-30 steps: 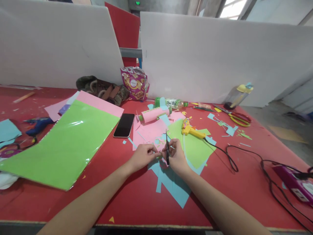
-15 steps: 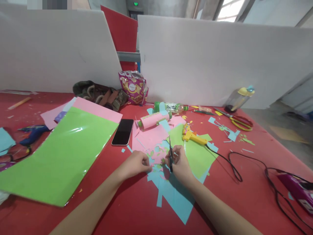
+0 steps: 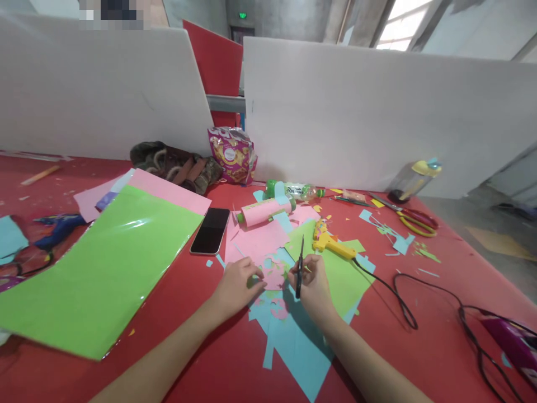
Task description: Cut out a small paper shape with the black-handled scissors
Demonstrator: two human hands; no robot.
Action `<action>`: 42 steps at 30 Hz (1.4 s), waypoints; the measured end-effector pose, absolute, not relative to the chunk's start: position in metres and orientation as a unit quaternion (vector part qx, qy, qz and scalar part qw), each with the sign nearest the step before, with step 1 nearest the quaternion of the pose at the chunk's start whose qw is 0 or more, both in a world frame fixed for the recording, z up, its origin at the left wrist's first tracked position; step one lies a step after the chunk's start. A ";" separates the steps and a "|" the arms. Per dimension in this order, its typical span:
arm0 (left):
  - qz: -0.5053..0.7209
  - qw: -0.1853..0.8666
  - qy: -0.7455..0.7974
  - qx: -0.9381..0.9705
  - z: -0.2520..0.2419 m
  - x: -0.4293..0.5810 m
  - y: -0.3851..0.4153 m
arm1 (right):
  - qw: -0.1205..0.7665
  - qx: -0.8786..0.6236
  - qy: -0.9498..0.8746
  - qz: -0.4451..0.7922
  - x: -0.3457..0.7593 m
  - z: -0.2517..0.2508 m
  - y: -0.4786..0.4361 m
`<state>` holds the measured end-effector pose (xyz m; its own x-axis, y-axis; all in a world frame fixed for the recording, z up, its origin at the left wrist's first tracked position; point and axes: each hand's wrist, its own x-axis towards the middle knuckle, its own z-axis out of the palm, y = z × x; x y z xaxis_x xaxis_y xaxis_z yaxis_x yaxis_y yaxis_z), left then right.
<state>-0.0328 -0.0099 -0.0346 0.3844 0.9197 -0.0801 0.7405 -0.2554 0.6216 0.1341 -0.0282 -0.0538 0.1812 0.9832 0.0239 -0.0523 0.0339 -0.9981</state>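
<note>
Pointed up and away from me, black-handled scissors (image 3: 299,277) are gripped in my right hand (image 3: 315,285). A small green bit shows by that hand's fingertips; whether they pinch it I cannot tell. My left hand (image 3: 240,284) hovers or rests at the left side of the cut paper scraps (image 3: 274,275), thumb and fingers apart with nothing seen between them. Pink, green and blue cuttings lie between both hands. Beneath them are a blue sheet (image 3: 300,350) and a pink sheet (image 3: 257,242). A green sheet (image 3: 346,280) lies to the right.
A yellow glue gun (image 3: 333,244) trails a black cord. Beyond the scraps lie a pink-wrapped roll (image 3: 266,211) and a green bottle (image 3: 293,191). A phone (image 3: 210,230) and large green sheets (image 3: 113,263) are left. Larger scissors (image 3: 415,220) and a clear cup (image 3: 415,180) stand far right.
My left hand's fingers have spread from a curled pose. My right hand, with the scissors, has shifted slightly right. The whole view has tilted a little.
</note>
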 end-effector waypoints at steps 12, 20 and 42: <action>0.115 -0.040 0.437 0.891 -0.045 -0.026 -0.016 | 0.562 -0.530 -0.453 0.446 0.135 -0.057 -0.028; 0.157 -0.132 0.390 0.897 -0.054 -0.020 -0.015 | 0.565 -0.526 -0.445 0.454 0.133 -0.055 -0.028; 0.262 -0.188 0.303 0.897 -0.046 -0.017 -0.018 | 0.550 -0.520 -0.425 0.496 0.132 -0.049 -0.029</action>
<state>-0.0166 -0.0179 -0.0457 0.6795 0.4452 0.5831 0.6420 -0.7455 -0.1788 0.1317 -0.0293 -0.0491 0.1458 0.9882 -0.0476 -0.1042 -0.0326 -0.9940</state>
